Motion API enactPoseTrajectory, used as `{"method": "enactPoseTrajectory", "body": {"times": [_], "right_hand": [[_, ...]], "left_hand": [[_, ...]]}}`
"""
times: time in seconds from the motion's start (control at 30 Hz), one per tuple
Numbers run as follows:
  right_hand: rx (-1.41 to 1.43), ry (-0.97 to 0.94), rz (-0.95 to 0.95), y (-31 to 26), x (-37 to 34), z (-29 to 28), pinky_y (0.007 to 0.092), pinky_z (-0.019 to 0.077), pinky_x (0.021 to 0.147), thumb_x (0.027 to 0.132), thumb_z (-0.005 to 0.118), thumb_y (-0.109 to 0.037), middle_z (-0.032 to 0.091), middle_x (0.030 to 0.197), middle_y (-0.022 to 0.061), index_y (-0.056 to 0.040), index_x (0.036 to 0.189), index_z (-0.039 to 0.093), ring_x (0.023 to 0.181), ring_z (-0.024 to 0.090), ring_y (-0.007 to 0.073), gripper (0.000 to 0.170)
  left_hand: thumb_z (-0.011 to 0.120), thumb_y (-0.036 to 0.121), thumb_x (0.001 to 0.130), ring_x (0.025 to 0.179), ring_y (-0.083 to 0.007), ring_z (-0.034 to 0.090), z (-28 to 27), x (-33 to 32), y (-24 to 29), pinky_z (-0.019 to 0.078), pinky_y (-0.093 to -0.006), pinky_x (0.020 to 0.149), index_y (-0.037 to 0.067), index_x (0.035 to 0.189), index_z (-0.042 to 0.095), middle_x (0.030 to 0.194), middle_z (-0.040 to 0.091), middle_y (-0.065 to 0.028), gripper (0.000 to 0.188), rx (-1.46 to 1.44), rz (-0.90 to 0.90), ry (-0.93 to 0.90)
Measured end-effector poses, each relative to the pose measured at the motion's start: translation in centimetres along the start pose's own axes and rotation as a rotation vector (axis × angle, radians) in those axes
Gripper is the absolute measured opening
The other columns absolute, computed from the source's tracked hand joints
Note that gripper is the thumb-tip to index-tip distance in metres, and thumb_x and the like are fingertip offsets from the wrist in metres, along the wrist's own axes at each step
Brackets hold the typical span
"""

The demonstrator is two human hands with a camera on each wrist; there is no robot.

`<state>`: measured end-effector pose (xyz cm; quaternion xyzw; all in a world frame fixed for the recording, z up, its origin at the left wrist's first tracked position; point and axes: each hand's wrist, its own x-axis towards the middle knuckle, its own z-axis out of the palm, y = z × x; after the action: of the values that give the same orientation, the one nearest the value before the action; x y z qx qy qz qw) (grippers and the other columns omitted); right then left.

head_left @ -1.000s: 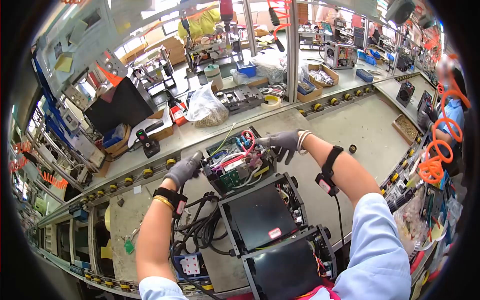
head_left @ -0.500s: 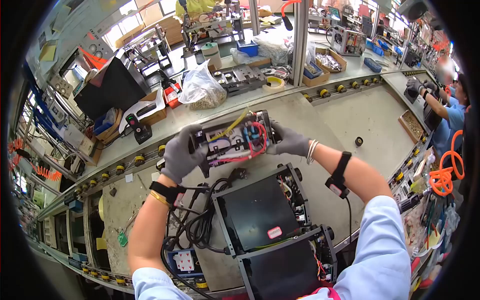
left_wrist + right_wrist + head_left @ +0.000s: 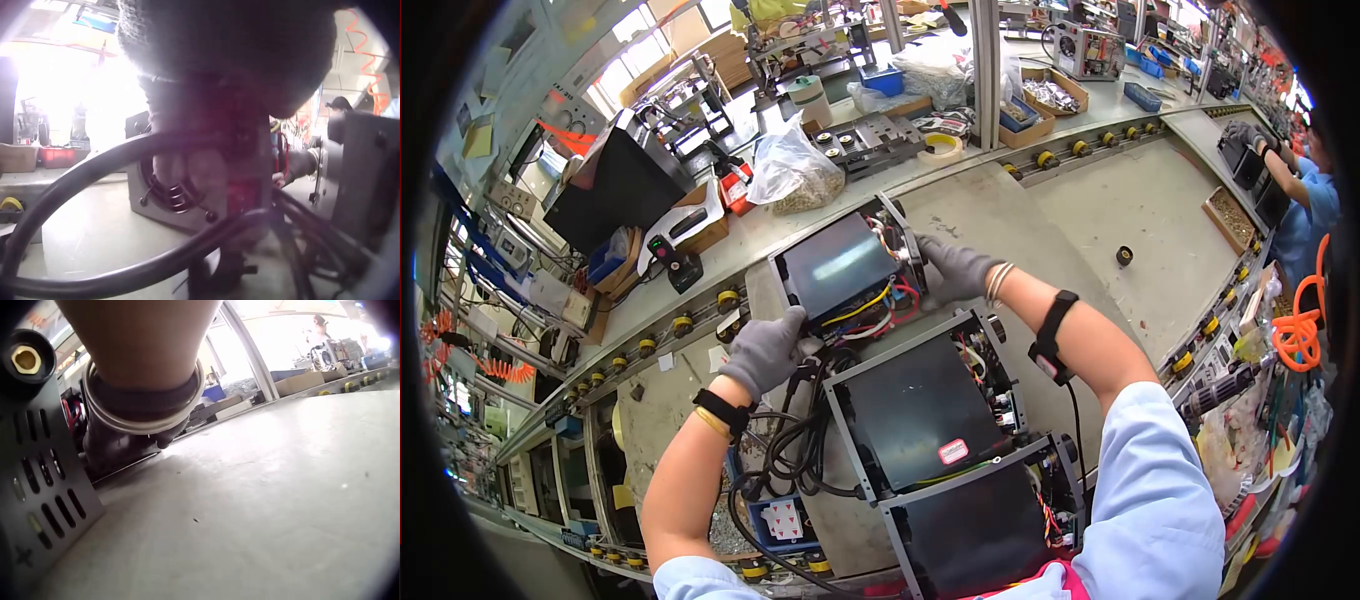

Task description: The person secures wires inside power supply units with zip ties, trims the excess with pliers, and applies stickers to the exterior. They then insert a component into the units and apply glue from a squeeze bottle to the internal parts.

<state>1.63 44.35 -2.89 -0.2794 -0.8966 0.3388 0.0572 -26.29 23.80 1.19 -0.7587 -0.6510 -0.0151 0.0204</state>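
Observation:
An uncased welding machine with a dark flat top panel sits on the bench beyond two similar machines, red and yellow wires showing along its near side. My gloved left hand holds its left near corner, thumb at the edge. In the left wrist view, fingers lie against the end plate with the round fan grille, partly hidden by a black cable. The gloved right hand grips the right end plate. Nearer me stand the second machine and the third machine.
Black power cables lie coiled left of the machines. A blue bin sits near my left forearm. Rollers line the bench edge. Behind are a bag of small parts and a scanner. Another person works at far right.
The held machine has been turned from its wired open side facing me to dark panel upward, and set farther back on the bench. Both hands moved with it.

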Motion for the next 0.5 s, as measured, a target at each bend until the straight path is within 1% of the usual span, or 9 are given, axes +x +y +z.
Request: {"method": "enactPoseTrajectory", "body": {"times": [0.03, 0.1, 0.13, 0.17, 0.27, 0.3, 0.4, 0.43, 0.5], "right_hand": [[-0.173, 0.194, -0.031, -0.8, 0.2, -0.1, 0.0379, 0.0407, 0.105, 0.059, 0.086, -0.031, 0.040, 0.142, 0.0201, -0.0152, 0.150, 0.016, 0.126, 0.047, 0.0373, 0.117], [-0.131, 0.309, -0.181, -2.0, -0.6, -1.4, 0.0382, 0.0407, 0.105, 0.060, 0.086, -0.031, 0.042, 0.141, 0.0187, -0.0150, 0.149, 0.020, 0.125, 0.047, 0.0368, 0.112], [-0.115, 0.371, -0.254, -3.6, -1.0, -2.5, 0.0383, 0.0406, 0.105, 0.061, 0.086, -0.031, 0.042, 0.140, 0.0179, -0.0149, 0.149, 0.022, 0.125, 0.047, 0.0366, 0.110], [-0.129, 0.337, -0.399, -3.8, -0.7, -2.3, 0.0383, 0.0408, 0.105, 0.065, 0.083, -0.032, 0.044, 0.139, 0.0127, -0.0135, 0.144, 0.034, 0.125, 0.046, 0.0333, 0.095], [-0.405, 0.292, -0.387, -3.1, 0.1, -1.3, 0.0388, 0.0401, 0.105, 0.064, 0.084, -0.027, 0.047, 0.137, 0.0091, -0.0115, 0.135, 0.047, 0.128, 0.045, 0.0301, 0.082], [-0.386, 0.311, -0.386, -2.8, 0.3, -1.1, 0.0399, 0.0392, 0.105, 0.067, 0.082, -0.032, 0.049, 0.136, 0.0049, -0.0117, 0.129, 0.052, 0.128, 0.046, 0.0269, 0.071], [-0.498, 0.386, -0.477, -1.7, 0.2, -0.5, 0.0394, 0.0379, 0.106, 0.068, 0.079, -0.038, 0.049, 0.139, 0.0043, -0.0113, 0.128, 0.054, 0.128, 0.045, 0.0234, 0.071], [-0.493, 0.363, -0.468, -2.1, -0.2, -0.7, 0.0413, 0.0368, 0.105, 0.068, 0.078, -0.041, 0.049, 0.139, 0.0033, -0.0114, 0.126, 0.056, 0.129, 0.045, 0.0206, 0.069], [-0.518, 0.333, -0.489, -2.3, -0.3, -0.8, 0.0416, 0.0370, 0.104, 0.068, 0.078, -0.042, 0.052, 0.136, 0.0031, -0.0117, 0.122, 0.059, 0.127, 0.046, 0.0203, 0.064]], "left_hand": [[0.065, 0.035, 0.088, 0.063, -0.0377, 0.062, 0.4, 0.2, -0.8, 0.0478, -0.0457, 0.055, 0.011, 0.120, 0.042, 0.067, 0.061, -0.0151, 0.046, 0.044, 0.115, 0.043], [0.062, 0.032, 0.088, 0.065, -0.0388, 0.062, 1.3, 0.7, -1.6, 0.0478, -0.0472, 0.058, 0.011, 0.111, 0.045, 0.068, 0.062, -0.0163, 0.035, -0.013, 0.074, 0.090], [0.060, 0.030, 0.089, 0.066, -0.0394, 0.062, 1.4, 1.3, -1.6, 0.0478, -0.0479, 0.059, 0.010, 0.107, 0.047, 0.068, 0.062, -0.0169, 0.030, -0.042, 0.059, 0.120], [0.060, 0.030, 0.089, 0.067, -0.0388, 0.063, 1.1, 1.3, -0.8, 0.0477, -0.0474, 0.059, 0.011, 0.104, 0.046, 0.068, 0.062, -0.0163, 0.028, -0.039, 0.052, 0.117], [0.060, 0.029, 0.089, 0.066, -0.0385, 0.063, 1.7, 1.2, -0.5, 0.0476, -0.0471, 0.059, 0.011, 0.104, 0.046, 0.066, 0.062, -0.0157, 0.027, -0.050, 0.040, 0.118], [0.059, 0.028, 0.089, 0.066, -0.0381, 0.063, 1.5, 1.0, -0.4, 0.0475, -0.0473, 0.060, 0.011, 0.104, 0.047, 0.067, 0.062, -0.0152, 0.026, -0.023, 0.015, 0.093], [0.061, 0.024, 0.089, 0.059, -0.0374, 0.059, 2.3, 0.5, -1.0, 0.0452, -0.0458, 0.052, 0.011, 0.111, 0.044, 0.064, 0.059, -0.0143, 0.031, -0.028, 0.095, 0.174], [0.061, 0.020, 0.087, 0.061, -0.0365, 0.059, 1.8, 0.2, -0.4, 0.0457, -0.0448, 0.056, 0.009, 0.104, 0.047, 0.066, 0.059, -0.0135, 0.025, -0.028, 0.062, 0.151], [0.062, 0.020, 0.087, 0.062, -0.0358, 0.060, 1.6, -0.5, 0.0, 0.0458, -0.0442, 0.058, 0.009, 0.104, 0.047, 0.068, 0.059, -0.0129, 0.025, -0.034, 0.117, 0.184]]}}
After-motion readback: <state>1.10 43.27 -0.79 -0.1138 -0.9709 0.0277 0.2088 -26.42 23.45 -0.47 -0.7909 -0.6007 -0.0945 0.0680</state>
